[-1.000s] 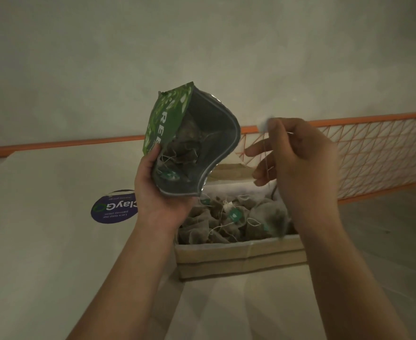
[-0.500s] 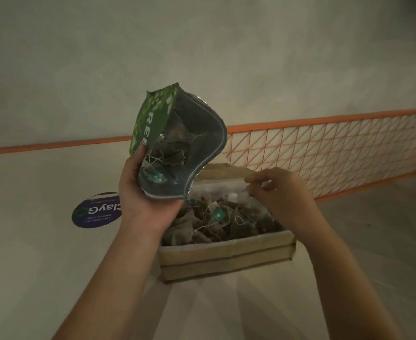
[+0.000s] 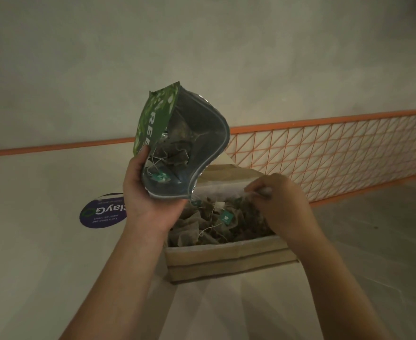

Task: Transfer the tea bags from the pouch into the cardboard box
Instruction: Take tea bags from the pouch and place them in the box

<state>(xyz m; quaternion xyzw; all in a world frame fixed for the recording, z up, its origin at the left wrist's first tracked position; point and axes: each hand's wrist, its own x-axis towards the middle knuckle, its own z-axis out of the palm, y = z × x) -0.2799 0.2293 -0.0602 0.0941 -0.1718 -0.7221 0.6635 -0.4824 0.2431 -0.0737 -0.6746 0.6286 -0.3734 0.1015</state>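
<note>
Head view: right hand (image 3: 279,204), up beside green foil pouch (image 3: 177,146) a second ago, now down in brown cardboard box (image 3: 226,261), pinching white tea-bag tag (image 3: 265,190); left hand (image 3: 150,192) gripping pouch, bags remaining inside.

Right hand (image 3: 279,204) — fingertips hidden, blurred

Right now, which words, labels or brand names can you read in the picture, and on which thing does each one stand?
"REE": white letters on the green pouch; the rest of the word is hidden by the fold and the left hand.
"clayG": upside down on the round purple sticker on the table; a letter may be hidden behind the hand.
Small lines under it on the sticker: too blurred to read.
Tea bag tags in the box: a small logo only, unreadable.
</note>
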